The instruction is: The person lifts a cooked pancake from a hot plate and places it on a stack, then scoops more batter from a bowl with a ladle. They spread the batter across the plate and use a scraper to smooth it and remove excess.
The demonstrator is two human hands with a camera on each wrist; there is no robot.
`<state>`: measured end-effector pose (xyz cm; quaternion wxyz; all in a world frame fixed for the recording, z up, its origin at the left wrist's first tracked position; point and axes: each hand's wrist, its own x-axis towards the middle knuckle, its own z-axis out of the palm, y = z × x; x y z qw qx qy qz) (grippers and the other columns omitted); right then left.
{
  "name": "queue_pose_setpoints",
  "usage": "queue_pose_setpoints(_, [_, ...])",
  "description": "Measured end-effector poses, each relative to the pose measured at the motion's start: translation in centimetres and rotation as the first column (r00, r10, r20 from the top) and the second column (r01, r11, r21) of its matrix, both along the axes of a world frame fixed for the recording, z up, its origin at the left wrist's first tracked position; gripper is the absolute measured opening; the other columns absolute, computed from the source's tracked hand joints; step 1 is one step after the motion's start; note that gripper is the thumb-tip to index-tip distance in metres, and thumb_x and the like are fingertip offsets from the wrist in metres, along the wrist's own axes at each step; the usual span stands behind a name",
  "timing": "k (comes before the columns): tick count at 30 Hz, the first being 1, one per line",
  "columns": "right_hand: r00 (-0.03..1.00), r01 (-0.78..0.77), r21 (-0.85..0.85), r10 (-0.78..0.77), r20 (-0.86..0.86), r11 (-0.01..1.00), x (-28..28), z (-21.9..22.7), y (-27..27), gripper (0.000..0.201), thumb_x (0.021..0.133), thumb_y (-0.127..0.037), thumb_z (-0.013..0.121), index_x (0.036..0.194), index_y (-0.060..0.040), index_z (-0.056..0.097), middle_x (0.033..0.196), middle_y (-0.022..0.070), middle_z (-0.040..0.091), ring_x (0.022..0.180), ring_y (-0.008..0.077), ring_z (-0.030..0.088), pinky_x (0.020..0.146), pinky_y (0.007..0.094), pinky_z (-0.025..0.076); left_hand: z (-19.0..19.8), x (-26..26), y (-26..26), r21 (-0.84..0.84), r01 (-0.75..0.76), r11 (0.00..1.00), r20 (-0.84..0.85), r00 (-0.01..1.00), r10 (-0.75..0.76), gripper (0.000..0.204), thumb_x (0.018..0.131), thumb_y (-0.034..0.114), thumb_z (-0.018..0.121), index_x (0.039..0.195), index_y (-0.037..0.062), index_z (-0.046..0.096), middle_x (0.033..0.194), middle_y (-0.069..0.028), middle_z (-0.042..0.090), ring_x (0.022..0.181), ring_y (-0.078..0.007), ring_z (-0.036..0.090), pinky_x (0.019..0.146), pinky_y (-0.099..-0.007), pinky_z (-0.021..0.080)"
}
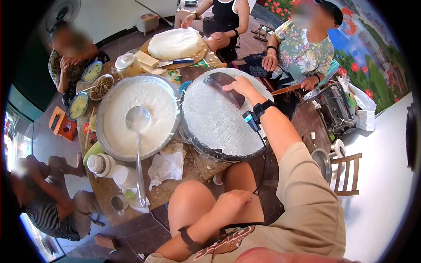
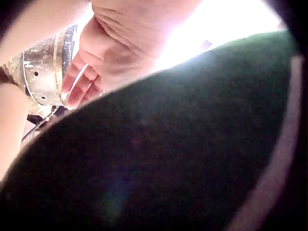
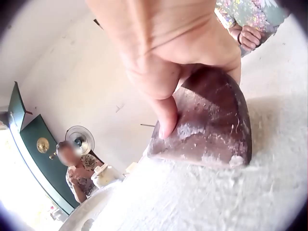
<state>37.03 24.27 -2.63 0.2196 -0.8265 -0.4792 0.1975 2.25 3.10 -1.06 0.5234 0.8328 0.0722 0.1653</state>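
A dark brown flat scraper [image 1: 226, 90] stands on the white batter layer [image 1: 219, 118] covering the round griddle, near its far side. My right hand [image 1: 241, 87] grips the scraper from above; in the right wrist view the thumb of my hand [image 3: 178, 53] presses its face, and the straight edge of the scraper [image 3: 207, 130] meets the batter. The other fingers are hidden behind it. Resting across my thigh, my left hand [image 1: 234, 204] holds nothing visible, its fingers relaxed. In the left wrist view the palm of that hand [image 2: 130, 43] shows loosely bent fingers.
Left of the griddle stands a large basin of batter [image 1: 109, 144] with a metal ladle [image 1: 138, 144]. White cloth [image 1: 166, 168], bottles [image 1: 101, 165] and a mug [image 1: 118, 203] are near the table's front. Beyond lie a dough slab [image 1: 175, 44] and a knife [image 1: 177, 61]. Several people sit around.
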Motion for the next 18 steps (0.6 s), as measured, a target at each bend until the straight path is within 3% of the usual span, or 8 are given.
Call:
queue_pose_setpoints(2, [0.999,0.010,0.034,-0.011,0.035,0.999,1.4,-1.1,0.3,0.054,0.059,-0.039,0.078,0.091,0.0026,0.068,0.084,0.0158,0.068,0.079,0.0277,0.064,0.075,0.0325,0.046,0.4,0.0,0.1,0.003,-0.021,1.000,-0.016,1.000,0.021,0.011,0.082,0.010,0.059,0.093,0.0073,0.058,0.084,-0.0121,0.063,0.079,-0.0309,0.062,0.066,-0.0395,0.050])
queue_pose_setpoints(5, [0.993,0.082,0.035,-0.085,0.085,0.996,2.4,-1.2,-0.4,0.049,0.061,-0.038,0.077,0.090,0.0014,0.068,0.085,0.0174,0.068,0.081,0.0301,0.064,0.075,0.0341,0.047,-0.5,-0.4,-0.2,-0.013,-0.024,1.000,-0.025,0.999,0.023,0.011,0.083,0.010,0.059,0.094,0.0072,0.058,0.084,-0.0117,0.063,0.078,-0.0303,0.062,0.066,-0.0385,0.050])
queue_pose_setpoints(8, [0.938,0.163,0.053,-0.172,0.302,0.985,1.8,1.8,-2.6,0.051,0.062,-0.039,0.075,0.096,-0.0017,0.067,0.090,0.0201,0.067,0.086,0.0326,0.064,0.076,0.0373,0.048,-0.3,-1.0,-0.2,-0.043,-0.040,0.998,-0.010,0.999,0.040,0.012,0.083,0.009,0.058,0.094,0.0069,0.058,0.083,-0.0114,0.064,0.078,-0.0298,0.062,0.067,-0.0375,0.050])
queue_pose_setpoints(9, [0.891,0.203,-0.002,-0.184,0.414,0.979,0.4,4.3,-3.7,0.046,0.066,-0.031,0.072,0.104,-0.0057,0.065,0.095,0.0210,0.065,0.091,0.0341,0.063,0.078,0.0398,0.048,0.0,-1.4,-0.2,-0.056,-0.051,0.997,-0.002,0.999,0.051,0.012,0.083,0.009,0.058,0.094,0.0068,0.058,0.083,-0.0113,0.064,0.078,-0.0297,0.062,0.067,-0.0372,0.050])
queue_pose_setpoints(12, [0.905,0.019,0.153,-0.082,0.417,0.988,0.8,3.1,-5.7,0.040,0.071,-0.019,0.067,0.109,-0.0085,0.062,0.098,0.0187,0.065,0.093,0.0339,0.062,0.079,0.0399,0.048,1.1,-2.3,-0.1,-0.054,-0.052,0.997,0.010,0.999,0.053,0.012,0.082,0.008,0.057,0.094,0.0066,0.058,0.083,-0.0113,0.063,0.077,-0.0298,0.062,0.066,-0.0367,0.050])
queue_pose_setpoints(13, [0.896,-0.091,0.223,-0.018,0.444,0.971,-0.2,2.6,-6.0,0.037,0.071,-0.006,0.061,0.108,-0.0086,0.063,0.098,0.0172,0.065,0.093,0.0346,0.062,0.081,0.0402,0.048,1.1,-2.3,-0.1,-0.027,-0.053,0.998,0.007,0.999,0.054,0.012,0.082,0.008,0.056,0.093,0.0066,0.058,0.082,-0.0113,0.063,0.077,-0.0299,0.062,0.065,-0.0366,0.050])
queue_pose_setpoints(18, [0.887,-0.252,0.191,0.148,0.436,0.949,-6.4,-0.1,-7.0,0.046,0.068,0.004,0.056,0.111,-0.0105,0.061,0.101,0.0155,0.065,0.096,0.0332,0.061,0.083,0.0392,0.048,0.8,-2.4,-0.7,0.020,-0.032,0.999,0.032,0.999,0.031,0.011,0.079,0.006,0.055,0.090,0.0066,0.057,0.079,-0.0114,0.062,0.074,-0.0308,0.061,0.063,-0.0370,0.048])
